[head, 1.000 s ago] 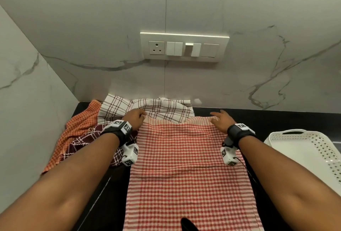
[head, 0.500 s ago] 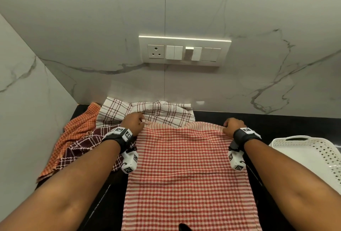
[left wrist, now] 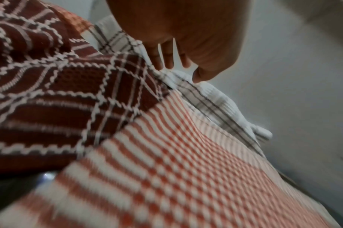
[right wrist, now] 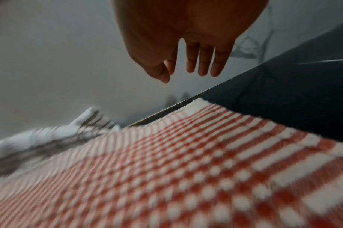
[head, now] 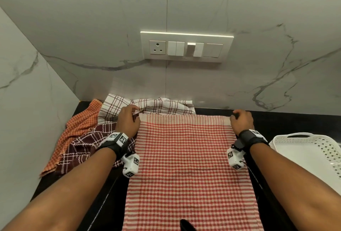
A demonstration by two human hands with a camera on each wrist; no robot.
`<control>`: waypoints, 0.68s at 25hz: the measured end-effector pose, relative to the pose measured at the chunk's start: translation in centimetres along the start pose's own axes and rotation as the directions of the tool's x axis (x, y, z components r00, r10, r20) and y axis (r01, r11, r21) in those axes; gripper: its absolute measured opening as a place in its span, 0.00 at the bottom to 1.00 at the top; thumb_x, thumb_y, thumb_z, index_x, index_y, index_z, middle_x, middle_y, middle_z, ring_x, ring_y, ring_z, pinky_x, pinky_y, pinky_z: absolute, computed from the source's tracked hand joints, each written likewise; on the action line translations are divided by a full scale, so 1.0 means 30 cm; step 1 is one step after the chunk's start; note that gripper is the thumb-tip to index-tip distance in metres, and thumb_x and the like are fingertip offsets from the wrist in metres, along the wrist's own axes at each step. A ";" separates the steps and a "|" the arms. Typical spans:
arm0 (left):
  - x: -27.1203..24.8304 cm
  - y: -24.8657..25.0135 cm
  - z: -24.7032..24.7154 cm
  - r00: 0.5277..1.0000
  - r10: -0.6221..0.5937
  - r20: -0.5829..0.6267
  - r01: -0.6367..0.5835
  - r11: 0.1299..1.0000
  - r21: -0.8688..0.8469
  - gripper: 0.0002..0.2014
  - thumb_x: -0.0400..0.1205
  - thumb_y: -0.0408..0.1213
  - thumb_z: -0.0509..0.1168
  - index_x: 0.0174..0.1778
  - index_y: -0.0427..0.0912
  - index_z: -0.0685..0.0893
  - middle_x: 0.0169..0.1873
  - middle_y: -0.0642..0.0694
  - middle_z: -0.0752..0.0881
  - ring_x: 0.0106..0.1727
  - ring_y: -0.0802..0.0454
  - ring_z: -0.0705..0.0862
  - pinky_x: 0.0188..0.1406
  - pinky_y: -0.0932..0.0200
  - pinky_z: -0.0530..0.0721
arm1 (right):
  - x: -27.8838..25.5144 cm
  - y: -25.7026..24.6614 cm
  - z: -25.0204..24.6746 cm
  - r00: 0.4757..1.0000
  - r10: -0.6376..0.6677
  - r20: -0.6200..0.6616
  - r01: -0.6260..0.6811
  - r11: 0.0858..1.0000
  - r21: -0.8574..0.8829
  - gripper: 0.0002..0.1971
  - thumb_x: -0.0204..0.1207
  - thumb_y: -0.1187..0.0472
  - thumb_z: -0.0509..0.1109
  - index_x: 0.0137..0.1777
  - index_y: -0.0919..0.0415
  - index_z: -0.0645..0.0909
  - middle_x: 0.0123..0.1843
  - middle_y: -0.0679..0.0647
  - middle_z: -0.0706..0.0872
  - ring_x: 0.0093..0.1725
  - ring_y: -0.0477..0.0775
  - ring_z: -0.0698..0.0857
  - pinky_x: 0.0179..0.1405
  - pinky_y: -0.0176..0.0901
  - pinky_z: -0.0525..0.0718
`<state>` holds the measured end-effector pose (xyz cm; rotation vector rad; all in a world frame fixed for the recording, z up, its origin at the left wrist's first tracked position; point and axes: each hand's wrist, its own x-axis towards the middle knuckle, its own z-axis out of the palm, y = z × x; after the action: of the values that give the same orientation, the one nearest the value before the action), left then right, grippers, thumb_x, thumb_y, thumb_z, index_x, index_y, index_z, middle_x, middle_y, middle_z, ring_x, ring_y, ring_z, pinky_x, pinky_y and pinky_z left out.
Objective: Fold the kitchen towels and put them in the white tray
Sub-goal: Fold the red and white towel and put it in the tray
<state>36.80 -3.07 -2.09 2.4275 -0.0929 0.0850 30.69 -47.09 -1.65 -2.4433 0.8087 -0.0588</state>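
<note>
A red checked towel point(head: 186, 166) lies spread flat on the black counter point(head: 287, 122), its near end running out of the head view. My left hand point(head: 133, 115) is at its far left corner, fingertips and thumb pinching the pale hem there; in the left wrist view the fingers point(left wrist: 167, 64) press down into bunched white fabric. My right hand point(head: 238, 119) hovers just over the far right corner point(right wrist: 200, 101), with its fingers point(right wrist: 203, 67) hanging loose and holding nothing. The white perforated tray point(head: 302, 149) stands at the right.
Behind and left of the spread towel lie a white plaid towel point(head: 158, 105), a maroon patterned towel point(head: 86, 142) and an orange checked towel point(head: 81, 122). Marble walls close in the back and left. A switch panel point(head: 186, 46) is on the back wall.
Both hands drew the towel's far edge out and back toward the wall, so it lies flatter and wider. My right hand has let go of its corner and lifted slightly.
</note>
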 end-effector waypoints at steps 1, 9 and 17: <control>-0.031 0.022 0.019 0.999 0.044 -0.023 -0.043 0.998 0.044 0.17 0.79 0.31 0.69 0.62 0.49 0.79 0.59 0.47 0.79 0.58 0.51 0.75 0.59 0.51 0.78 | -0.039 -0.019 0.014 0.998 -0.055 -0.016 0.055 0.998 -0.015 0.15 0.81 0.60 0.68 0.67 0.57 0.80 0.71 0.64 0.76 0.68 0.66 0.78 0.65 0.58 0.79; -0.259 0.177 0.293 0.785 0.164 0.597 -0.406 0.865 0.296 0.33 0.87 0.53 0.58 0.88 0.55 0.54 0.89 0.48 0.46 0.89 0.42 0.43 0.87 0.32 0.49 | -0.443 -0.175 0.385 0.732 -0.427 0.531 0.596 0.780 -0.193 0.31 0.85 0.43 0.57 0.87 0.44 0.55 0.90 0.53 0.49 0.89 0.58 0.47 0.87 0.64 0.46; -0.187 -0.012 0.202 0.787 0.080 0.612 -0.368 0.857 0.360 0.40 0.86 0.66 0.49 0.89 0.54 0.40 0.87 0.48 0.35 0.89 0.47 0.36 0.83 0.48 0.35 | -0.197 0.107 0.204 0.904 -0.083 0.420 0.267 0.877 -0.401 0.41 0.84 0.31 0.49 0.89 0.48 0.39 0.90 0.53 0.36 0.89 0.60 0.39 0.86 0.66 0.41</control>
<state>31.45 -6.50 -7.38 2.8239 -0.7323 -0.6046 25.40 -42.86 -7.72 -2.8179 0.4439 0.5995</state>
